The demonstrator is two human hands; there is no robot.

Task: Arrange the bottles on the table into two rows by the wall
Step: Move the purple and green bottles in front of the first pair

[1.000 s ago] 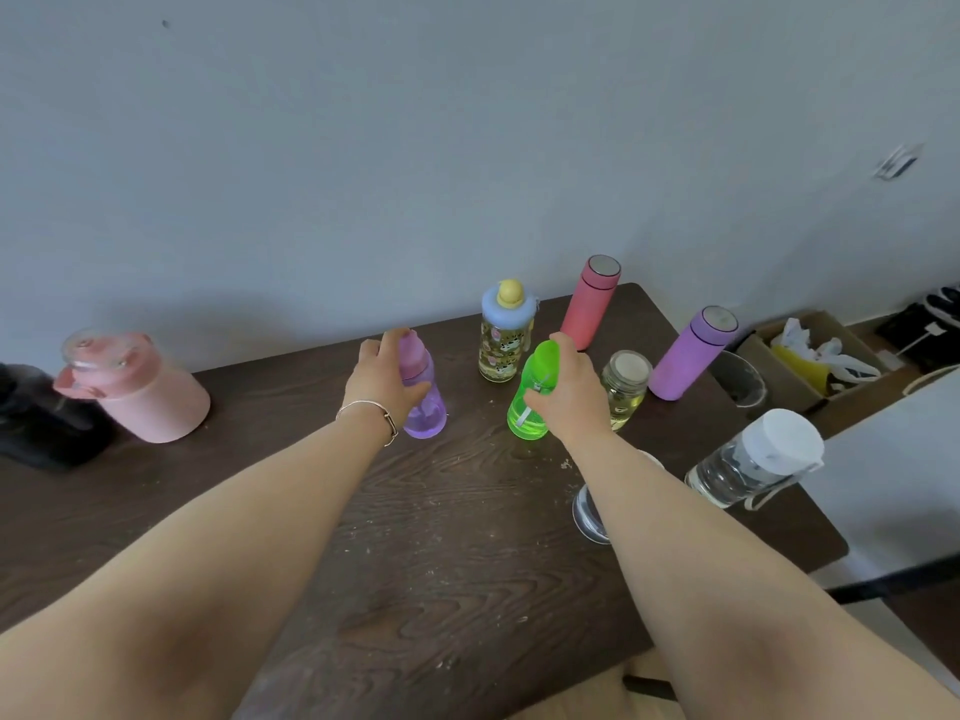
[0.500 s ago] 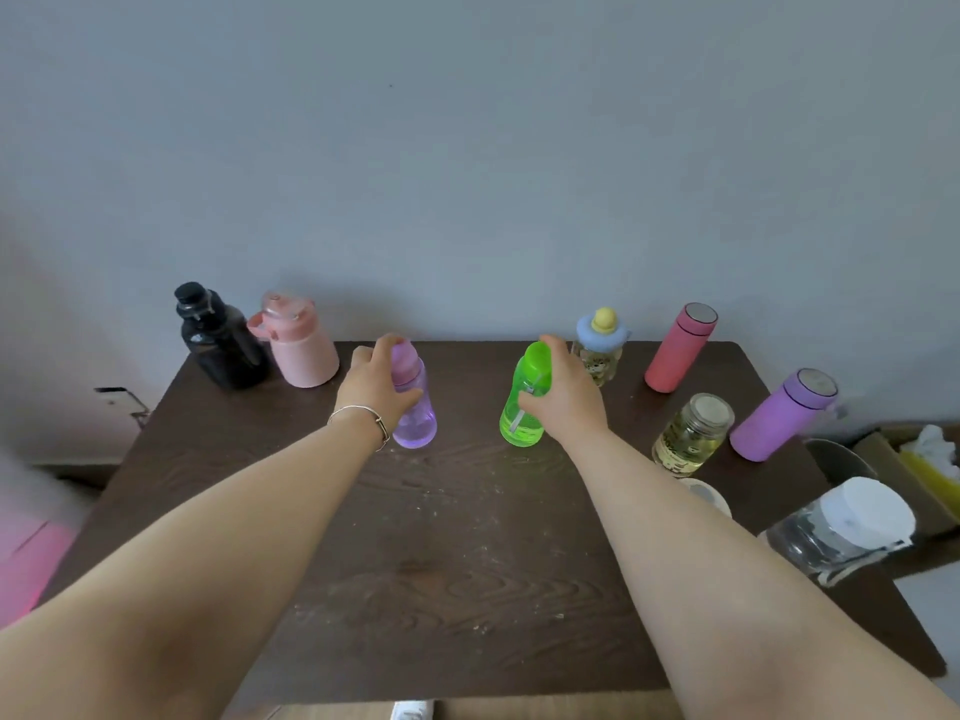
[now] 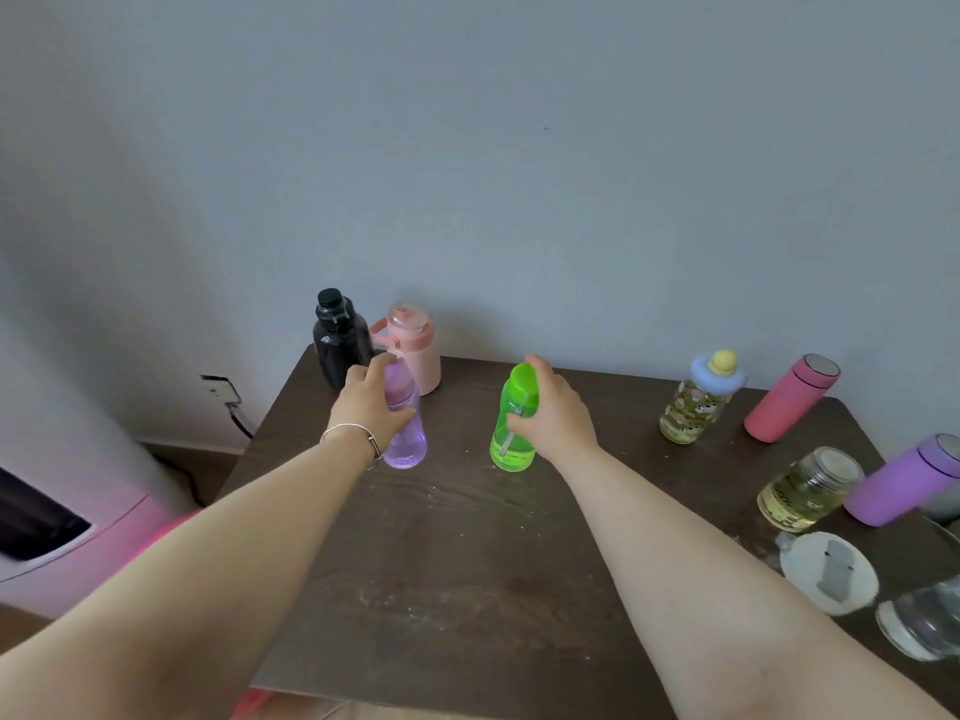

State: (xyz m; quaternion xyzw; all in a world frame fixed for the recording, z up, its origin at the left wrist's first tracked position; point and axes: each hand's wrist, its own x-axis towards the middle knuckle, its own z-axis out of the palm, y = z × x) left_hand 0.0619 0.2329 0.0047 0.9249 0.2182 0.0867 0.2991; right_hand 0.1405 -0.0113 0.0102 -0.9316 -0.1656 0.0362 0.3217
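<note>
The dark brown wooden table [image 3: 467, 589] spreads under both my arms, its far edge against the pale grey wall [image 3: 519, 174] beyond my hands. Just beyond my left hand [image 3: 367, 410], by that wall, stand the big pale pink plastic jug with a handle and flip lid [image 3: 415, 345] and, touching its left side, the black plastic jug with a screw cap [image 3: 335, 340].

My left hand is wrapped around the upper part of the translucent purple plastic bottle [image 3: 405, 439], fingers curled over its cap, thumb on the near side; the bottle stands upright on the table in front of the pink jug. A thin silver bracelet [image 3: 353, 433] sits on that wrist.

My right hand [image 3: 556, 415] grips the bright green translucent plastic bottle [image 3: 511, 439] near its top, and it too stands upright, apart from the purple one.

Well to the right of my right hand stand the matte coral-pink steel flask [image 3: 792, 397], the matte lilac flask [image 3: 904, 480] nearer to me, the clear cartoon-printed bottle with a blue and yellow cap [image 3: 696, 402], and the small glass jar of yellowish liquid [image 3: 808, 491]. Nearest me on that side is a white round lid [image 3: 826, 571] and a clear bottle [image 3: 924, 621] cut off by the frame edge.
</note>
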